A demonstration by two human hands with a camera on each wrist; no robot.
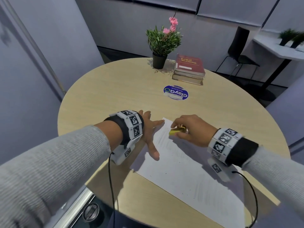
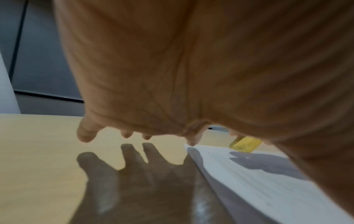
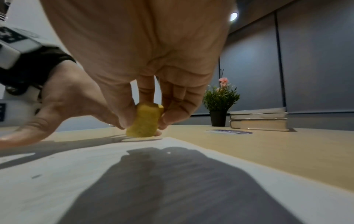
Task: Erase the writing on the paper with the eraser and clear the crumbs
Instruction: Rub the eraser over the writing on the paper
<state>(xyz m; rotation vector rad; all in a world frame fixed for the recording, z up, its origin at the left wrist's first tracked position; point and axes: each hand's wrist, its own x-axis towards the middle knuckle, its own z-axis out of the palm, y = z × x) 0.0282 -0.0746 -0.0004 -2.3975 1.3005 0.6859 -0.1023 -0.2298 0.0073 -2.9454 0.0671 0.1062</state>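
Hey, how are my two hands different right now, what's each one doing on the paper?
The left hand lies spread with straight fingers, thumb and forefinger on the paper's left edge; the right hand has its fingers curled. The left hand holds nothing; the right hand pinches the yellow eraser near the sheet's far corner. Both wear tagged wristbands and hang over the same sheet.

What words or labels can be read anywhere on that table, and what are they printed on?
"Legal Writing": cover of the red book topping the stack.
"ClayGo": round blue sticker on the table, upside down from here; its smaller line is too blurred to read.
Faint pencil lines on the paper: illegible.
Wristband markers: patterns only, no words.
Eraser: no readable print.
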